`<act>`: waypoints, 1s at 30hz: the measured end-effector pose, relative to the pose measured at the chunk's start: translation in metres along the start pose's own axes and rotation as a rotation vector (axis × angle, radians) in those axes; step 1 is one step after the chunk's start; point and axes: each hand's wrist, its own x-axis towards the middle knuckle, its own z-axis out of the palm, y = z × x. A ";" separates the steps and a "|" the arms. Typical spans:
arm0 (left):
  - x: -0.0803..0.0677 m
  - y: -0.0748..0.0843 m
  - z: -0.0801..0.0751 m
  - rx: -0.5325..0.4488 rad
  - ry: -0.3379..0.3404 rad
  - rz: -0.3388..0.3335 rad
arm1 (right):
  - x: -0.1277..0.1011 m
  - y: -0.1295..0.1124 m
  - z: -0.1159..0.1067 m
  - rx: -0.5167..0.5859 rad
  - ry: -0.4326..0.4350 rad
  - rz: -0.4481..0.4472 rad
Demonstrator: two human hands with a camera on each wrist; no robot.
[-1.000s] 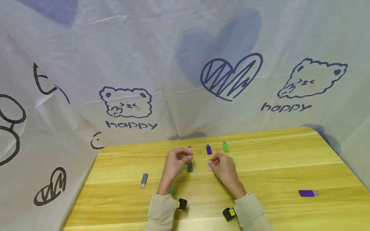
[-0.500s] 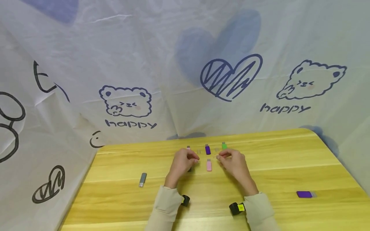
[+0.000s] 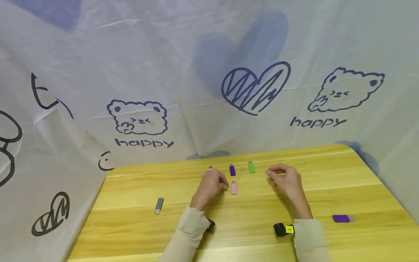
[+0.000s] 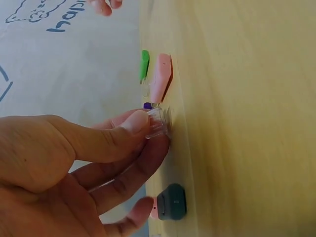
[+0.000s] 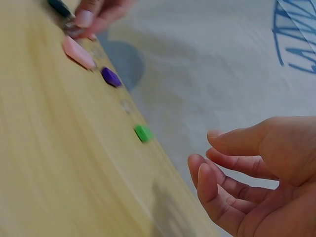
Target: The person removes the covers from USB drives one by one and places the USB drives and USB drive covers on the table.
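Note:
My left hand (image 3: 211, 183) pinches a small clear plastic cap (image 4: 157, 122) between thumb and fingers, close over the table. Just right of it lies a pink USB stick (image 3: 234, 188). Under the left hand, a dark grey USB stick (image 4: 173, 202) shows in the left wrist view and is hidden in the head view. My right hand (image 3: 288, 180) hovers to the right, fingers loosely bent and holding nothing. Behind are a purple USB stick (image 3: 232, 170) and a green USB stick (image 3: 251, 167), with another clear cap (image 3: 242, 170) between them. A second pink stick is mostly covered by the left hand.
On the wooden table (image 3: 255, 240), a grey USB stick (image 3: 159, 206) lies at the left and another purple one (image 3: 341, 218) at the right. A white printed cloth (image 3: 196, 127) hangs along the back edge.
My right hand has left the near pink stick and moved right, away from the row. My left hand has shifted slightly right, toward that pink stick.

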 end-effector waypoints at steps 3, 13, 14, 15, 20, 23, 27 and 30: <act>-0.001 -0.001 0.000 0.042 0.009 -0.019 | 0.000 0.004 -0.009 0.003 0.014 0.017; -0.002 -0.005 -0.001 0.095 0.030 -0.020 | -0.003 0.010 -0.021 0.026 0.009 0.033; -0.003 -0.005 -0.001 0.086 0.029 -0.015 | -0.003 0.010 -0.020 0.025 0.010 0.030; -0.004 -0.006 -0.001 0.070 0.029 -0.014 | -0.004 0.009 -0.020 0.023 0.010 0.027; -0.013 -0.009 -0.007 -0.071 0.066 0.008 | -0.004 0.009 -0.018 -0.002 0.006 0.010; -0.020 -0.011 -0.012 -0.165 0.117 0.017 | -0.004 0.008 -0.018 -0.029 -0.007 -0.011; -0.028 -0.014 -0.019 -0.285 0.188 -0.004 | -0.006 0.003 -0.019 -0.083 -0.042 -0.066; -0.032 -0.016 -0.020 -0.357 0.234 -0.024 | -0.007 0.001 -0.021 -0.121 -0.063 -0.100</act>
